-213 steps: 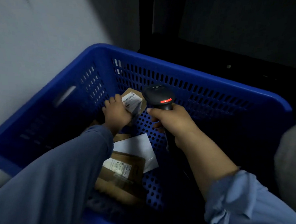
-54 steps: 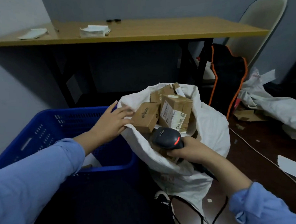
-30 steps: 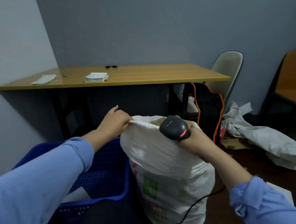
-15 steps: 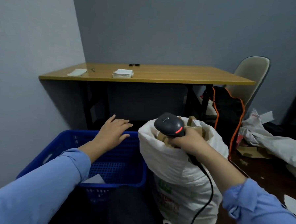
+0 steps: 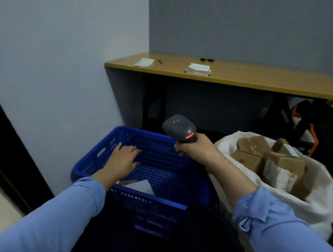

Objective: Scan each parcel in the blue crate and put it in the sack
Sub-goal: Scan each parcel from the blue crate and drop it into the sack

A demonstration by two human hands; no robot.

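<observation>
The wooden table (image 5: 260, 82) holds a paper sheet (image 5: 144, 62), a white stack (image 5: 198, 69) and dark bits (image 5: 207, 60).

Dim, flat indoor light, bluish cast. Deep shadow under table (image 5: 260, 80) and across foreground below crate (image 5: 158, 199). Soft focus throughout, motion smear along left edge. Wide-angle stretch toward borders; compression mush in dark areas.

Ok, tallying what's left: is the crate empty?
Not empty. A white parcel and a brown one beside it lie by the crate's near wall.
</observation>
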